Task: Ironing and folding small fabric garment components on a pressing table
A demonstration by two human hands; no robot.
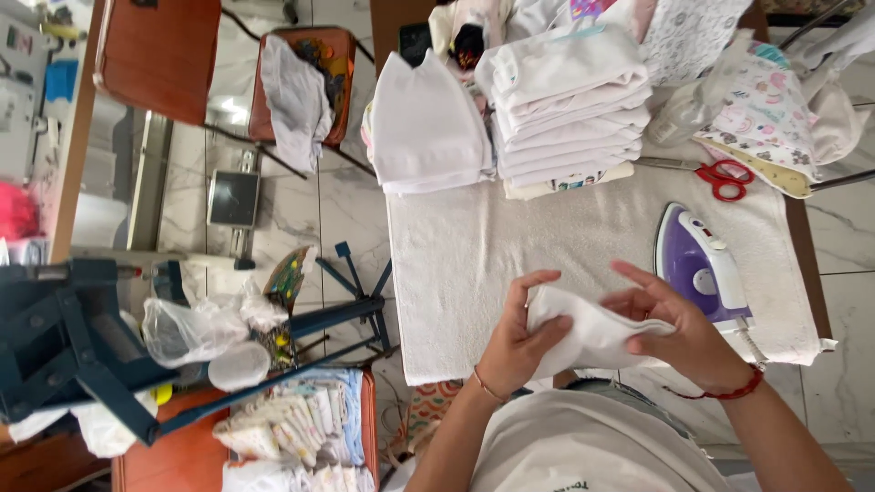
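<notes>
Both of my hands hold a small folded white cloth (592, 333) just above the near edge of the towel-covered table (510, 246). My left hand (519, 342) grips its left end with the fingers wrapped over it. My right hand (674, 323) pinches its right end, some fingers lifted. A purple and white iron (697, 264) rests on the towel just beyond my right hand.
Two stacks of folded white cloths (565, 100) (424, 128) stand at the table's far side, with red-handled scissors (725, 176) and patterned fabric (766, 109) to their right. On the left are a chair with cloth (296, 91), a blue metal stand (82, 346) and a stool with folded pieces (292, 424).
</notes>
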